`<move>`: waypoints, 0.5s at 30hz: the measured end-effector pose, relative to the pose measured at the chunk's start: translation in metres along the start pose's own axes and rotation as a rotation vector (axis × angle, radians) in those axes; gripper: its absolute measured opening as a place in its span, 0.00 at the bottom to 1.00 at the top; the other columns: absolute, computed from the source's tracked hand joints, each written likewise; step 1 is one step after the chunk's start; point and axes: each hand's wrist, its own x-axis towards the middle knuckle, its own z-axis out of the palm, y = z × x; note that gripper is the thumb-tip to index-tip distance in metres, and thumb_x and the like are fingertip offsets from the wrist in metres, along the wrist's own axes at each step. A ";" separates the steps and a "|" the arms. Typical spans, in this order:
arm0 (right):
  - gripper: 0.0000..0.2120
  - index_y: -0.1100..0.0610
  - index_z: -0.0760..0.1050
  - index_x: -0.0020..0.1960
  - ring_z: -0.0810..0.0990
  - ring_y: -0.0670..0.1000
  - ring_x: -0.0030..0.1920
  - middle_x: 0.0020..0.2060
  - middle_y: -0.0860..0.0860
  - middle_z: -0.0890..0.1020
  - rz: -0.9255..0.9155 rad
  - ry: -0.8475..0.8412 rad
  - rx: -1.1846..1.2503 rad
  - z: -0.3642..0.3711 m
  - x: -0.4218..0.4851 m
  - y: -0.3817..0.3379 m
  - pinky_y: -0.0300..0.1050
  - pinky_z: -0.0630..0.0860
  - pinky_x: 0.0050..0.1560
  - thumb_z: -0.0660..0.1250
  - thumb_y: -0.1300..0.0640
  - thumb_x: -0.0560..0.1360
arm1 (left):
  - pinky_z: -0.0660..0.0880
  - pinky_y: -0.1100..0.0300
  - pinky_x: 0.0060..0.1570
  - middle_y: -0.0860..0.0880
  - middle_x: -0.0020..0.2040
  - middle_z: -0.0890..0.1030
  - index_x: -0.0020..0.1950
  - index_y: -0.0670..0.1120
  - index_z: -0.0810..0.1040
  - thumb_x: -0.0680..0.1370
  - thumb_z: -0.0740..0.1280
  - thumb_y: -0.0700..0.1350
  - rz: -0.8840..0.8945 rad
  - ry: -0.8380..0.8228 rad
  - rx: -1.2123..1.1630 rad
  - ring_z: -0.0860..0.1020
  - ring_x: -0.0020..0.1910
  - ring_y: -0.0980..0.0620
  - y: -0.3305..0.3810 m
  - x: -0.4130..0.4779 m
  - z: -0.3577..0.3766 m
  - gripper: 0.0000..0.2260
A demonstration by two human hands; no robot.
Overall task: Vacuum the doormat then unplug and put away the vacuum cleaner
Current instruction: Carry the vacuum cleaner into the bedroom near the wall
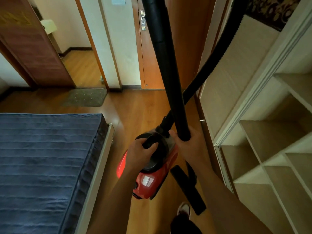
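Both grips busy: left grip round carry handle of red vacuum, right grip clasping wand. Doormat lies at far edge of floor, well apart. No cord seen; prob. carrying stage, vacuumed yet or not, can't tell.

The only camera, wide-angle, sits on the person's head and looks forward and down, close above the left hand and right hand on the vacuum cleaner, the doormat far ahead.
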 end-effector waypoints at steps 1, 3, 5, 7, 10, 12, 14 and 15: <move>0.12 0.48 0.74 0.38 0.79 0.40 0.34 0.29 0.36 0.77 -0.006 0.001 -0.010 0.003 0.015 0.003 0.30 0.73 0.35 0.75 0.51 0.76 | 0.81 0.43 0.34 0.48 0.33 0.83 0.41 0.48 0.82 0.76 0.71 0.52 0.003 0.000 0.001 0.82 0.32 0.49 0.001 0.015 0.001 0.09; 0.12 0.46 0.74 0.38 0.79 0.39 0.34 0.29 0.36 0.77 -0.038 0.006 -0.028 0.010 0.050 0.009 0.29 0.72 0.35 0.75 0.51 0.76 | 0.79 0.45 0.32 0.48 0.31 0.81 0.38 0.47 0.82 0.76 0.71 0.50 0.000 0.004 0.007 0.81 0.29 0.50 0.003 0.049 0.004 0.09; 0.08 0.49 0.79 0.41 0.80 0.40 0.37 0.31 0.39 0.79 -0.051 0.009 -0.023 0.015 0.087 0.020 0.29 0.72 0.37 0.76 0.51 0.75 | 0.78 0.44 0.32 0.48 0.30 0.81 0.37 0.47 0.81 0.75 0.71 0.53 -0.004 -0.004 0.033 0.80 0.28 0.50 0.002 0.083 0.010 0.11; 0.06 0.49 0.80 0.45 0.82 0.43 0.40 0.35 0.44 0.82 -0.041 0.003 -0.002 0.020 0.127 0.034 0.34 0.75 0.41 0.76 0.48 0.74 | 0.79 0.43 0.32 0.47 0.30 0.81 0.37 0.47 0.82 0.71 0.69 0.59 -0.008 -0.014 0.048 0.81 0.29 0.50 0.002 0.118 0.019 0.15; 0.08 0.45 0.78 0.42 0.82 0.47 0.40 0.35 0.46 0.82 -0.022 0.000 0.013 0.026 0.190 0.057 0.42 0.78 0.41 0.76 0.47 0.74 | 0.79 0.41 0.32 0.46 0.30 0.82 0.38 0.45 0.82 0.70 0.68 0.61 -0.044 -0.009 0.029 0.81 0.29 0.47 0.006 0.174 0.032 0.19; 0.09 0.42 0.77 0.39 0.82 0.46 0.38 0.34 0.46 0.81 -0.039 0.002 0.007 0.028 0.236 0.067 0.42 0.77 0.40 0.77 0.47 0.74 | 0.78 0.40 0.31 0.44 0.29 0.81 0.39 0.43 0.82 0.73 0.71 0.55 -0.075 0.013 0.009 0.81 0.28 0.45 0.014 0.216 0.041 0.15; 0.09 0.36 0.77 0.40 0.82 0.44 0.37 0.34 0.42 0.82 -0.044 -0.028 -0.008 0.029 0.282 0.075 0.41 0.76 0.40 0.76 0.46 0.74 | 0.78 0.40 0.30 0.43 0.29 0.80 0.39 0.42 0.82 0.76 0.72 0.50 -0.114 0.040 -0.003 0.80 0.27 0.43 0.023 0.257 0.051 0.12; 0.10 0.34 0.76 0.40 0.81 0.43 0.37 0.35 0.40 0.82 -0.039 -0.043 -0.007 0.029 0.303 0.077 0.40 0.75 0.39 0.76 0.46 0.74 | 0.78 0.41 0.30 0.43 0.29 0.80 0.40 0.42 0.82 0.76 0.72 0.49 -0.134 0.049 -0.011 0.80 0.27 0.43 0.027 0.276 0.056 0.11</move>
